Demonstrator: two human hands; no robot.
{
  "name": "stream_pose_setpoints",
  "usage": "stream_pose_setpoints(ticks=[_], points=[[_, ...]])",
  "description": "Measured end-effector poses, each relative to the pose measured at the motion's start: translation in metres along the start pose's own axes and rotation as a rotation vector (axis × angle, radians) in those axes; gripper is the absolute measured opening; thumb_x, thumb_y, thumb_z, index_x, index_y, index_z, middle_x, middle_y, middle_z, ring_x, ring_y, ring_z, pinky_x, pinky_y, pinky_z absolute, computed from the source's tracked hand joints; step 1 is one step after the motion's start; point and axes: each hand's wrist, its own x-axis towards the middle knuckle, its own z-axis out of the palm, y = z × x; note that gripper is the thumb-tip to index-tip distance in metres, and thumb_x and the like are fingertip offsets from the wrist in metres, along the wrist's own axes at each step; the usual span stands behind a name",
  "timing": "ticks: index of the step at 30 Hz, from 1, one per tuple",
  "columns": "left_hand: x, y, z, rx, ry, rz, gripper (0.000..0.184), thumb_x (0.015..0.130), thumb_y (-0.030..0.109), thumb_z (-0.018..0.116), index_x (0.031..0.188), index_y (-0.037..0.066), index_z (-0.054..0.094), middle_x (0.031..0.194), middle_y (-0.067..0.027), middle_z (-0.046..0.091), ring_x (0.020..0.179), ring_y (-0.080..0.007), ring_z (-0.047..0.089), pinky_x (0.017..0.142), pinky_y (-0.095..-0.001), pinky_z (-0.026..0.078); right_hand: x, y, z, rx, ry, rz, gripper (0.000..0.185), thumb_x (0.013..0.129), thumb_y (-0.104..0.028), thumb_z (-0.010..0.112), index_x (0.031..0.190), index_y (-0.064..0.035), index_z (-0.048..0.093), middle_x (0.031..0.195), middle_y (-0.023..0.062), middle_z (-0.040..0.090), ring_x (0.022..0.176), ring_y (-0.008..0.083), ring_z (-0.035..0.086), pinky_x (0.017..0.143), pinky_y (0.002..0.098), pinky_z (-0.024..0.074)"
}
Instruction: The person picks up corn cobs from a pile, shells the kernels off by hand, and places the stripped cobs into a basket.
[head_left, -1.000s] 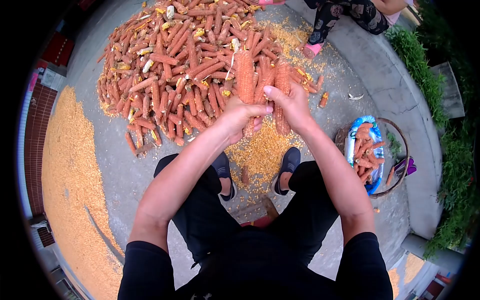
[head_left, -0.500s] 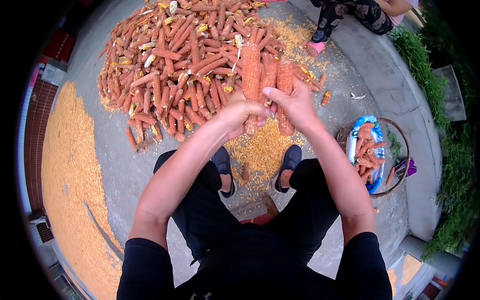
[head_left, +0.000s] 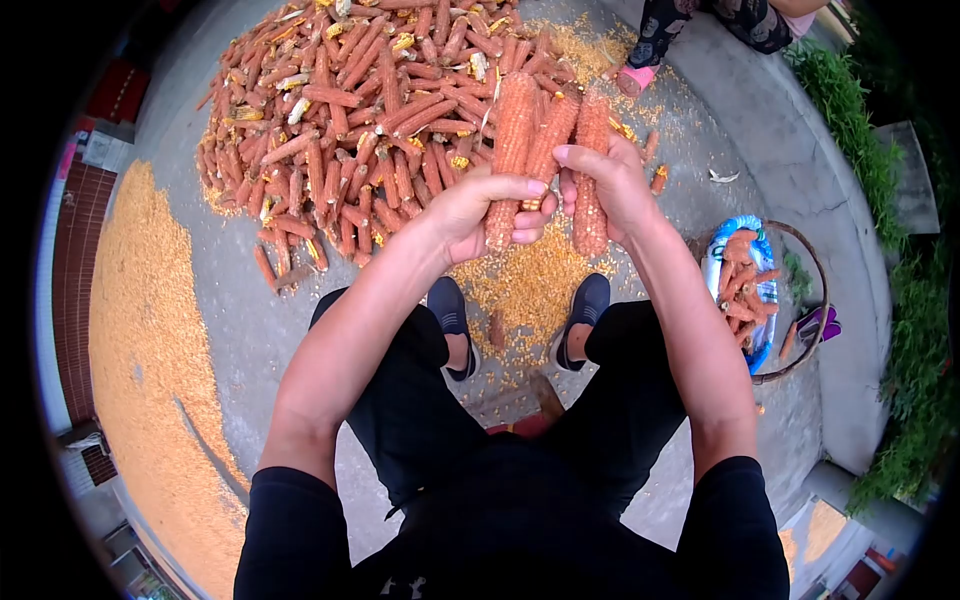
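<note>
Reddish corn cobs stand upright between my two hands, above loose kernels [head_left: 530, 290] on the ground. My left hand [head_left: 485, 212] is wrapped round a long cob [head_left: 514, 125], with its thumb across the front. A middle cob [head_left: 552, 135] leans beside it, its lower end at the left fingertips. Fingers of my right hand [head_left: 612, 190] close round another cob [head_left: 591, 130], the thumb reaching over toward the middle one. Whether the right hand also bears on the middle cob is unclear.
Beyond my hands lies a big pile of cobs [head_left: 340, 130]. A handled basket [head_left: 762, 345] with cobs stands at the right. Spread kernels [head_left: 150, 350] cover the left side. Another person's patterned trouser leg [head_left: 655, 30] shows at the top right, near green plants [head_left: 850, 130].
Both hands and the cobs have shifted slightly right and up in the view. My hands are a little farther apart, and the middle cob now tilts more clearly between the outer two.
</note>
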Motion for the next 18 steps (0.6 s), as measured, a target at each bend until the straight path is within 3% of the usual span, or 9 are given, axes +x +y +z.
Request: stream_pose_setpoints(ticks=[2, 5, 12, 15, 18], points=[[0.0, 0.001, -0.003, -0.097, 0.024, -0.013, 0.03, 0.096, 0.017, 0.066, 0.116, -0.003, 0.058, 0.097, -0.0145, 0.067, 0.068, -0.0139, 0.058, 0.055, -0.0267, 0.045, 0.0, -0.001, -0.001, 0.041, 0.028, 0.033, 0.023, 0.092, -0.016, 0.066, 0.105, 0.0025, 0.061, 0.068, 0.0067, 0.06, 0.051, 0.0131, 0.054, 0.046, 0.0284, 0.0461], [-0.002, 0.002, -0.009, 0.093, 0.146, 0.034, 0.039, 0.096, 0.02, 0.063, 0.124, -0.005, 0.052, 0.105, -0.0193, 0.063, 0.069, -0.0151, 0.057, 0.052, -0.0266, 0.045, 0.004, -0.002, -0.009, 0.06, 0.022, 0.036, 0.023, 0.092, -0.016, 0.065, 0.105, 0.0025, 0.061, 0.069, 0.007, 0.06, 0.052, 0.0132, 0.055, 0.047, 0.0281, 0.0473], [-0.001, -0.006, -0.001, 0.127, 0.152, 0.114, 0.039, 0.093, 0.018, 0.068, 0.124, -0.002, 0.054, 0.1, -0.0143, 0.065, 0.066, -0.0102, 0.054, 0.052, -0.0253, 0.043, -0.001, -0.004, 0.001, 0.165, 0.008, -0.013, 0.016, 0.092, -0.011, 0.062, 0.098, 0.0035, 0.065, 0.076, 0.0108, 0.067, 0.055, 0.0146, 0.06, 0.049, 0.0294, 0.0507], [0.001, -0.003, 0.005, 0.104, 0.195, 0.108, 0.042, 0.088, 0.007, 0.074, 0.126, 0.002, 0.055, 0.099, -0.0119, 0.069, 0.06, -0.0091, 0.051, 0.052, -0.0257, 0.043, 0.002, 0.006, -0.001, 0.142, 0.068, -0.032, 0.014, 0.092, -0.01, 0.062, 0.095, 0.0026, 0.064, 0.076, 0.0105, 0.066, 0.055, 0.0151, 0.06, 0.049, 0.0297, 0.051], [0.003, -0.004, 0.01, 0.293, 0.247, 0.139, 0.033, 0.088, 0.013, 0.076, 0.113, -0.002, 0.061, 0.097, -0.0097, 0.067, 0.058, -0.0071, 0.049, 0.051, -0.0245, 0.041, 0.003, 0.012, 0.0, 0.12, 0.098, -0.049, 0.012, 0.091, -0.008, 0.061, 0.094, 0.0023, 0.064, 0.074, 0.0102, 0.066, 0.055, 0.0155, 0.06, 0.048, 0.0301, 0.0509]])
